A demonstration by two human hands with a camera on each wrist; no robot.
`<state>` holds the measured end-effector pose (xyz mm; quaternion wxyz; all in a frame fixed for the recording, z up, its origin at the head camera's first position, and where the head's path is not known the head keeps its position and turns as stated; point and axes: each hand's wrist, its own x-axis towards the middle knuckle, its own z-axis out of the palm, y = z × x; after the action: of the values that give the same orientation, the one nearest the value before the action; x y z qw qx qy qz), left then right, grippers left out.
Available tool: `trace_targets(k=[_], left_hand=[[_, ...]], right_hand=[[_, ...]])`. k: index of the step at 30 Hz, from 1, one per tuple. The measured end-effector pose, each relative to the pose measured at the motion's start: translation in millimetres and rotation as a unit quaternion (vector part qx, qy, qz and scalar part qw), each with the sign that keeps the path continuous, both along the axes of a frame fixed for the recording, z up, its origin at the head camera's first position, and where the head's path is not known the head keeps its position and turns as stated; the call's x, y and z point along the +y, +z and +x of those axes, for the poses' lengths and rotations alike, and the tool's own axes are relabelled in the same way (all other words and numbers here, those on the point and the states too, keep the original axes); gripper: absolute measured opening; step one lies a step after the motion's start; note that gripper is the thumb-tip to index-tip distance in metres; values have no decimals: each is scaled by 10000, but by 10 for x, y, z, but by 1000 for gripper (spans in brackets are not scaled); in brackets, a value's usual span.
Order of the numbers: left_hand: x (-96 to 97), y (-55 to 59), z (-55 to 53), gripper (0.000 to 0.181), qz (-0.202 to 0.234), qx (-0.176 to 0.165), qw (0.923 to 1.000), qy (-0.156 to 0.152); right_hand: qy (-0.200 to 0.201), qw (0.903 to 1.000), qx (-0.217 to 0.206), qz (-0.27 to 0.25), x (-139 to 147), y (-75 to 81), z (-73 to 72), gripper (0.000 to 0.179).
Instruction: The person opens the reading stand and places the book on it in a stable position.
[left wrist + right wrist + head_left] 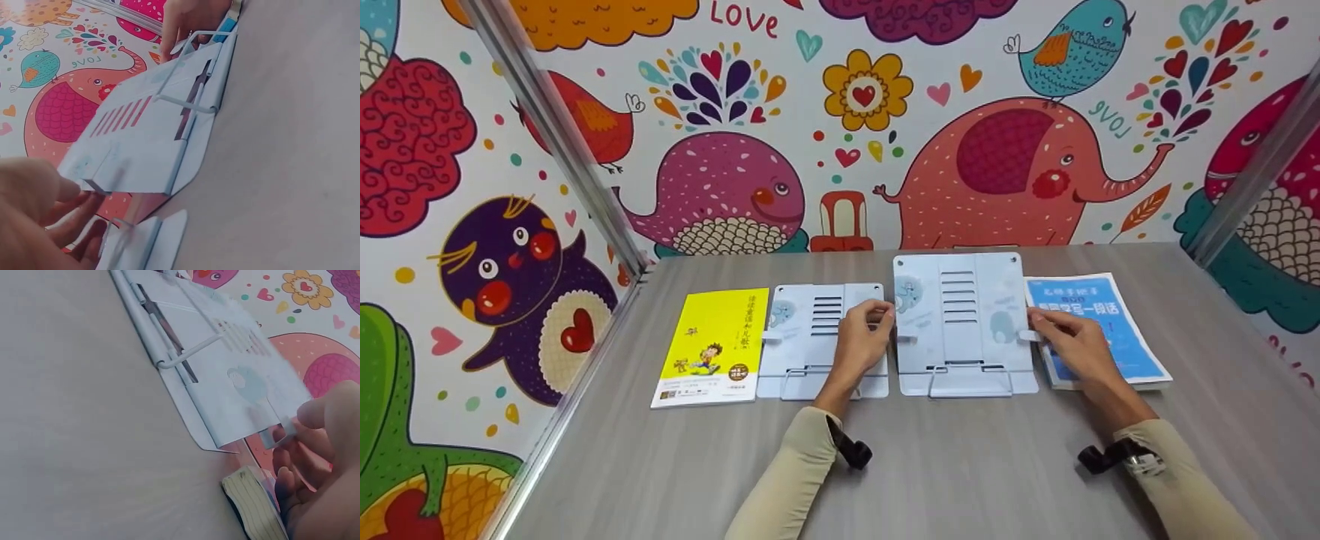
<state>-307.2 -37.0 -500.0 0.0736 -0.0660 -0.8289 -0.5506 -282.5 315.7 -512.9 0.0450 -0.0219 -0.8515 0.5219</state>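
A larger white book stand (958,322) leans upright on the table, with slots down its middle and a wire bracket (971,382) at its foot. My left hand (862,337) is at its left edge, thumb in front and fingers behind, pinching the edge near a small side clip (909,340). At the right edge my right hand (1072,345) pinches the other side clip (278,433) between thumb and fingers. A smaller white book stand (795,330) stands to the left, partly hidden behind my left hand and forearm.
On the far left lies a yellow book (716,337). A thick blue book (1117,337) lies under and beside my right hand. Grey table (960,465) extends in front; a patterned wall (855,202) and metal posts (562,135) bound it.
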Motion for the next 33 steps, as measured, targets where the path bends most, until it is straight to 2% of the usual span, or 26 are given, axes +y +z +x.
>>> trace_targets(k=[6,12,20,24,29,33], left_hand=[[-2,65,26,18,479,13,9987,-147],[2,79,37,21,651,125,9974,-267],[10,96,37,21,870,270,9948,-449],[20,104,41,22,880,325,9943,-511],[16,110,38,21,888,591,9927,-562],[8,98,18,20,808,730,9925,-554]], right_hand=[[-87,9997,-5,-222,33,-28,8,58],[-164,9992,32,-370,41,-40,15,59],[-184,9962,220,-820,37,-38,33,61],[-197,9959,515,-712,28,-58,38,55],[-255,9938,1014,-384,15,-87,62,46],[-234,9907,1282,-381,12,-95,92,41]])
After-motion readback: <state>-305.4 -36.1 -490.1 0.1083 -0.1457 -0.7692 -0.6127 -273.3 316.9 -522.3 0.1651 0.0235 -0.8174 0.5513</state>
